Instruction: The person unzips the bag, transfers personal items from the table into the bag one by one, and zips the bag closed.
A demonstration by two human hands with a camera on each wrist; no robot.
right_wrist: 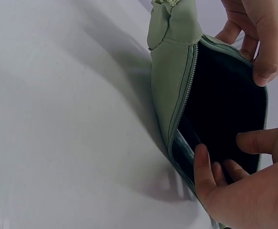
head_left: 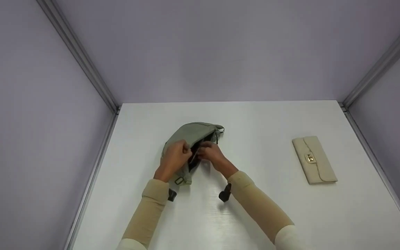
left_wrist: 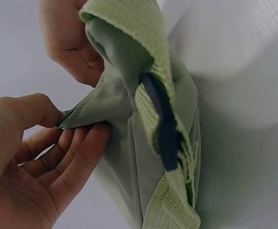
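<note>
The left hand (head_left: pixel 174 156) pinches one edge of the green bag (head_left: pixel 189 135) opening. The right hand (head_left: pixel 212 154) holds the opposite edge, fingers curled inside. A beige wallet (head_left: pixel 314 159) lies well right of the bag.

Hands: two, both mine; my left hand (head_left: pixel 175 155) and my right hand (head_left: pixel 211 153), each pinching an edge of the pouch's mouth.
Pouches: one, my green zip pouch (head_left: pixel 193 136), held open between my hands; dark lining showing inside.
Zip openings: one, running round the pouch's mouth.
Webbing straps: one that I can count, ribbed green strap (left_wrist: pixel 151 43) on the pouch.
Dark strap fittings: one seen close, the slider (left_wrist: pixel 161 125) on the strap.
Wallets: one, a cream flap wallet (head_left: pixel 314 159), well apart to my right.
Clasps: one, a gold clasp (head_left: pixel 310 158) on the wallet.
Tables: one, white table (head_left: pixel 276 215).
Sleeves: two, beige.
</note>
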